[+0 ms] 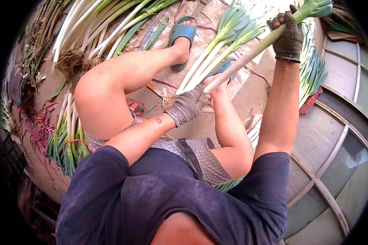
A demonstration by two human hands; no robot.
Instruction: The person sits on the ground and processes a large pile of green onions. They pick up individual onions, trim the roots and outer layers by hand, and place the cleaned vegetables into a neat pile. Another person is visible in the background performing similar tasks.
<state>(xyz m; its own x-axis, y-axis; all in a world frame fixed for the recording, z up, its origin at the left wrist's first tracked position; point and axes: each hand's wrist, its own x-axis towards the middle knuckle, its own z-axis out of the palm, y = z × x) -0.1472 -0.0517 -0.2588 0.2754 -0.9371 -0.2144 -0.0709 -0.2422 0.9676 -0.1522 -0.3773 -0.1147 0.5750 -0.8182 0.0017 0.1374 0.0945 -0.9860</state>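
A long, thick Welsh onion (243, 62) slants across in front of me, its white end low and its green top up at the right. My left hand (187, 104), in a grey knit glove, grips the root end; some of the roots show beside the fingers. Higher up, my right hand (287, 36) is wrapped around the stalk near the green leaves, in a dark, dirty glove with bare fingertips. Behind the stalk, a few white-stemmed onions (204, 65) lie on a flattened sack (199, 35), roots towards me.
A pile of rooted onions (92, 27) spreads at the upper left. Below it lies a bundle tied with red string (70, 141), near tangled pink twine (43, 130). More onions (309, 76) lie at the right, beside a framed glass panel (325, 147). My blue sandals (184, 32) rest among them.
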